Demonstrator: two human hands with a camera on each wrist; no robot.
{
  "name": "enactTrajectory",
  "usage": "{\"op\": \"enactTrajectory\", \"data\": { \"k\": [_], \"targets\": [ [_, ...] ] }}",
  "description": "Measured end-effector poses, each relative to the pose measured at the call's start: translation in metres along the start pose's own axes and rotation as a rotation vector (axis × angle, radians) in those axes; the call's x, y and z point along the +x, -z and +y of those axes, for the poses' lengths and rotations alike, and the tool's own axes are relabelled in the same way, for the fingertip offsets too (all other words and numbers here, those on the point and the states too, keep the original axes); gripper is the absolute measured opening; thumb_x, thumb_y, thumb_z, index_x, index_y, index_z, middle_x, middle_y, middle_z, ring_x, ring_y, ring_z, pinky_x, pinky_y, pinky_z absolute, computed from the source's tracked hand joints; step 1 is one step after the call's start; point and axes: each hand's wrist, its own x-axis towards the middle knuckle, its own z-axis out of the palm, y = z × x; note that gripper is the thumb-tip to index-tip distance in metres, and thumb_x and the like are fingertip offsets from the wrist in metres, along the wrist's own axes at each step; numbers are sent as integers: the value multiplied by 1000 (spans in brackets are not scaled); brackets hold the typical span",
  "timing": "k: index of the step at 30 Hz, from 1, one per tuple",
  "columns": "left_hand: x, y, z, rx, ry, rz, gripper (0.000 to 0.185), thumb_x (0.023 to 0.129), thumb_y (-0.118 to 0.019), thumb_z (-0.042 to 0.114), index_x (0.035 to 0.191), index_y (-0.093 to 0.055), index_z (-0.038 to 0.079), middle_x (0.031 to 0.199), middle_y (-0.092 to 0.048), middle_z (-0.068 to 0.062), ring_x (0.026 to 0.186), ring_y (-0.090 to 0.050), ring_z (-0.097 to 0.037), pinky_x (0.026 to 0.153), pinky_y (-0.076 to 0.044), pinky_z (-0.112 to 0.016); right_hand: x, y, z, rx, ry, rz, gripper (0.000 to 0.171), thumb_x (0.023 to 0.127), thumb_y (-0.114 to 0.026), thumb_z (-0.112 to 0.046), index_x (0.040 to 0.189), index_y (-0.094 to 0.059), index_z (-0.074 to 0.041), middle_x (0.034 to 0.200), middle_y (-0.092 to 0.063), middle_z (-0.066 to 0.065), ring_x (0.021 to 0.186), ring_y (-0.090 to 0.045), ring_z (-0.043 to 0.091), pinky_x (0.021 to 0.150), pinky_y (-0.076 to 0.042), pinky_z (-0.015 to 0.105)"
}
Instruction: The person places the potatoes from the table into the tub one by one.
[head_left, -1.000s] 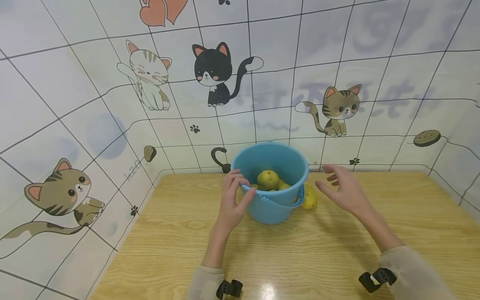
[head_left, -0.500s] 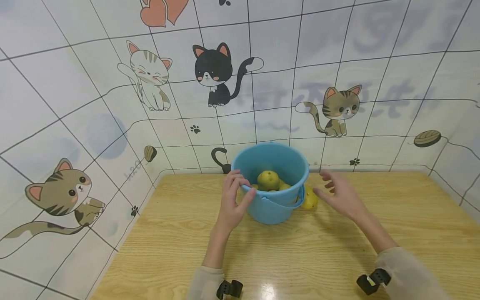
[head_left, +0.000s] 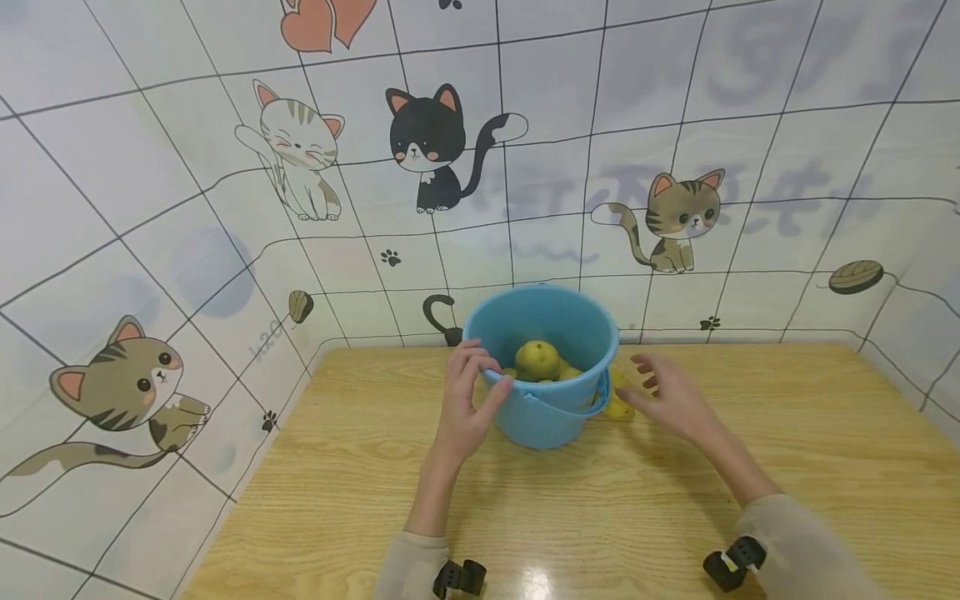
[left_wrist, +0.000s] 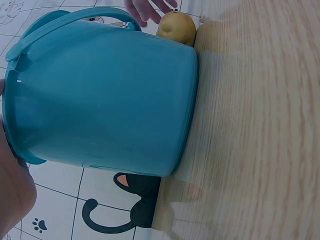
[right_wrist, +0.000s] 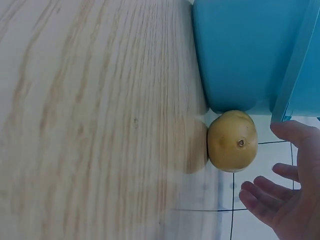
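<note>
A blue plastic bucket [head_left: 551, 408] stands on the wooden table [head_left: 375, 467] near the back wall, with several yellow-green pears [head_left: 536, 358] inside. My left hand [head_left: 468, 392] grips its near left rim, thumb over the edge. One more pear [head_left: 617, 406] lies on the table against the bucket's right side, also seen as a pear [right_wrist: 233, 140] in the right wrist view and a pear [left_wrist: 176, 27] in the left wrist view. My right hand [head_left: 660, 392] is spread open just over and right of that pear, a little apart from it.
Tiled walls with cat drawings [head_left: 438, 150] close the table at the back and left. The bucket's handle [head_left: 577, 408] hangs down over its front. Bare wood [head_left: 825, 433] lies to the right and in front.
My right hand has moved left and down toward the pear beside the bucket. The left hand and the bucket have stayed put.
</note>
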Motion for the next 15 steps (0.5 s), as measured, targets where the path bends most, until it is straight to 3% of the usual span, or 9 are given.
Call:
{"op": "enactTrajectory", "data": {
  "k": [15],
  "targets": [
    [0, 0, 0, 6, 3, -1, 10, 88, -66, -4, 90, -56, -4, 102, -53, -25, 127, -39, -52, 113, -24, -63, 5, -19, 2, 13, 6, -54, 70, 91, -75, -26, 139, -43, 12, 129, -49, 39, 102, -61, 45, 81, -57, 53]
  ]
}}
